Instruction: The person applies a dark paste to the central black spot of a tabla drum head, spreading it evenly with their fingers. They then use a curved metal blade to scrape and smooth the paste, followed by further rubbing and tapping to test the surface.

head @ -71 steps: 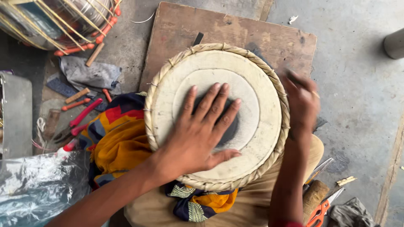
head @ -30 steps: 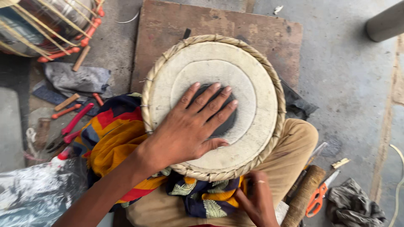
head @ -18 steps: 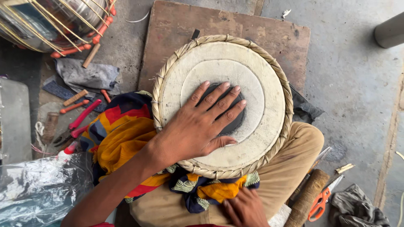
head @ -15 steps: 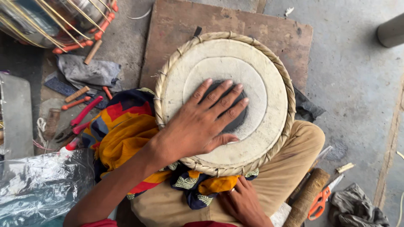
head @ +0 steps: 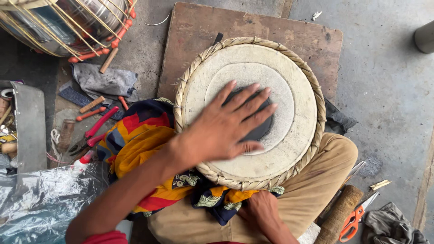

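Grey concrete floor and a brown wooden board (head: 253, 31) are lying under the round drum (head: 249, 113). Since half a second ago, my right hand (head: 262, 210) is sitting in about the same low spot, below the drum against the bright cloth (head: 144, 144); I cannot tell how far open it is. My left hand (head: 226, 124) is staying flat and spread wide on the drum's dark middle, gripping nothing. Orange scissors (head: 352, 221) are lying right of my right hand.

The right hand (head: 262, 210) has dropped from the drum's (head: 289, 149) rim to the lap.
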